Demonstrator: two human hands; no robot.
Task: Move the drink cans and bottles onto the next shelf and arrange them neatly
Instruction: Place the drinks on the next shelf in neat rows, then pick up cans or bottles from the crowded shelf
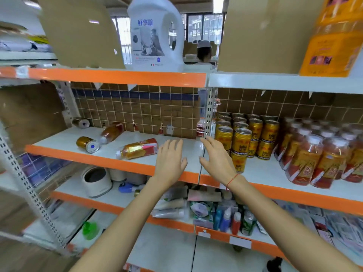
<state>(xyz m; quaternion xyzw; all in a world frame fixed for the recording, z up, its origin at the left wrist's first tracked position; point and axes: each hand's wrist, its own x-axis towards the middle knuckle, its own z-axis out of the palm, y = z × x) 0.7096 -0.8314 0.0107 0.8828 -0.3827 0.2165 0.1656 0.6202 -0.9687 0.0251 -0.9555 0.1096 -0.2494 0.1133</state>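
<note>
1. Plainly, both hands are seen empty and released: the left hand (170, 160) and the right hand (217, 158) are held out with fingers straight, side by side, at the centre of the frame over the join between the two shelf bays.
2. On the left shelf (82, 157), at centre left of the frame, the drinks not yet moved are found lying on their sides: a gold can (87, 144), a fallen bottle (137, 149) just left of the left hand, a second bottle (111, 133) further back, and what may be another can (81, 122) in the far corner, too blurred to be sure.
3. On the right shelf (275, 191), at centre right, standing cans (242, 139) are arranged in stacked rows, and upright bottles (314, 160) are grouped further right.
4. The step in hand is judged to be a reach between placements; most of the stock appears to be shifted, with only the few toppled items left.
5. Next, the nearest fallen bottle would probably be gripped around its body by the left hand, lifted clear, turned upright and set beside the other bottles.
6. Care is called for on placement, since the rows are packed tightly and a nudge could topple the stacked cans.
</note>
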